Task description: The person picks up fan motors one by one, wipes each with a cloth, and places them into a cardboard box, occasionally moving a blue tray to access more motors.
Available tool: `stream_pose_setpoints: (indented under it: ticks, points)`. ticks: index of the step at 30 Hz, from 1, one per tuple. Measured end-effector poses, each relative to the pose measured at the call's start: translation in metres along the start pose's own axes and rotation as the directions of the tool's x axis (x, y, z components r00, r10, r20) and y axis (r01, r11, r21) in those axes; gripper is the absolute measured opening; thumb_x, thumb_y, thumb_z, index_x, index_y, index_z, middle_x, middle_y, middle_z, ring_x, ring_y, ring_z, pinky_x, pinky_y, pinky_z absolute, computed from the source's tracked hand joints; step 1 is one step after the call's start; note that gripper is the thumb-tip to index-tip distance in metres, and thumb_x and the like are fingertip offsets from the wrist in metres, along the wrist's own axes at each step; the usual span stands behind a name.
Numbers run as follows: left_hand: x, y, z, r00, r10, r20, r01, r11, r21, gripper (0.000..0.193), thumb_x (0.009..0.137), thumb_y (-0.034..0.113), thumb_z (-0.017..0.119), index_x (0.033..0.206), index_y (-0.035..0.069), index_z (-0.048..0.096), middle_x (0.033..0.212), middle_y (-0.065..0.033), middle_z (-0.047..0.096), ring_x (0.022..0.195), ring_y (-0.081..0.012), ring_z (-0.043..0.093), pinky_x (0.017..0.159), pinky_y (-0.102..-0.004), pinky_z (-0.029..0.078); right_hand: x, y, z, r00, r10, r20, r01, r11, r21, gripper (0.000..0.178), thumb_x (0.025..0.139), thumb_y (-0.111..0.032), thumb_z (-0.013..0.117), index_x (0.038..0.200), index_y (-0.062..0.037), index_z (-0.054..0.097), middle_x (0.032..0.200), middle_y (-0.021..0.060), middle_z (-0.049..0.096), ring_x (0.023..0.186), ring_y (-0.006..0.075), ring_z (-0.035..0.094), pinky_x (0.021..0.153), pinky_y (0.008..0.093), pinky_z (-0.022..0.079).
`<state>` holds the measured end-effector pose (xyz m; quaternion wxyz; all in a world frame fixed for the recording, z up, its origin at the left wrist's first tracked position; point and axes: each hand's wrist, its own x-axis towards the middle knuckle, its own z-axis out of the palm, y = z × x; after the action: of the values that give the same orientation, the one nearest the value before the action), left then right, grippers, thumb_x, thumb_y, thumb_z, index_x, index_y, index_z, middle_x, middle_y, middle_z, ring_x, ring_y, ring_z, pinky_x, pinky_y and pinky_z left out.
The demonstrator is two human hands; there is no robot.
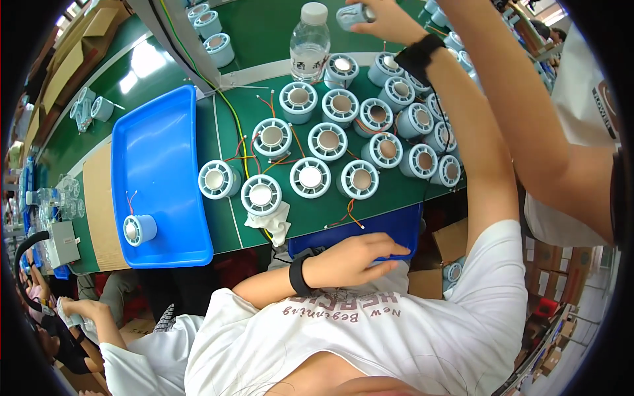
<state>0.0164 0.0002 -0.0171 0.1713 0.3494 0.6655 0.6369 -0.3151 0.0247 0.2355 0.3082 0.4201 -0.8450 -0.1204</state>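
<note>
My right hand (389,23) reaches far across the green table, its fingers closed round a light-blue cylindrical fan unit (350,17) held on its side. A black band circles that wrist. Closer to my body, my left hand (353,259) hovers with fingers stretched out, over or beside a dark-blue tray (389,231) at the table's near edge. It holds nothing. Between the hands stand several similar fan units (310,177), with spoked rims and round metal centres. Some trail thin coloured wires (351,214).
A clear bottle (310,49) with a white cap stands at the back. At left, a bright-blue tray (162,165) bears one fan unit (139,230). A white cloth (271,224) lies by the near edge. Another person's arm (528,125) extends in from the right.
</note>
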Motion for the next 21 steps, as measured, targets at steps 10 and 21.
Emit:
stream_pose_setpoints:
  ticks: [10, 21]
  points:
    - [0.056, -0.01, 0.004, 0.93, 0.279, -0.239, -0.143, 0.874, 0.464, 0.034, 0.086, 0.007, 0.066, 0.119, 0.003, 0.063, 0.128, -0.0143, 0.058, 0.106, -0.0315, 0.06, 0.087, -0.0395, 0.052, -0.178, -0.014, 0.044, 0.955, 0.245, 0.167, -0.275, 0.521, 0.808, 0.064, 0.084, -0.028, 0.079, 0.138, -0.0083, 0.052, 0.118, 0.0144, 0.061, 0.101, 0.023, 0.063, 0.085, 0.0291, 0.054]
    - [0.078, -0.022, 0.023, 0.963, 0.212, -0.165, 0.003, 0.605, 0.796, 0.056, 0.08, 0.008, 0.073, 0.132, 0.001, 0.055, 0.152, -0.0185, 0.037, 0.113, -0.0333, 0.056, 0.09, -0.0381, 0.053, -0.213, -0.062, -0.042, 0.901, 0.379, 0.213, -0.246, 0.04, 0.969, 0.069, 0.087, -0.041, 0.074, 0.14, -0.0054, 0.048, 0.113, 0.0132, 0.062, 0.1, 0.0248, 0.064, 0.084, 0.0335, 0.055]
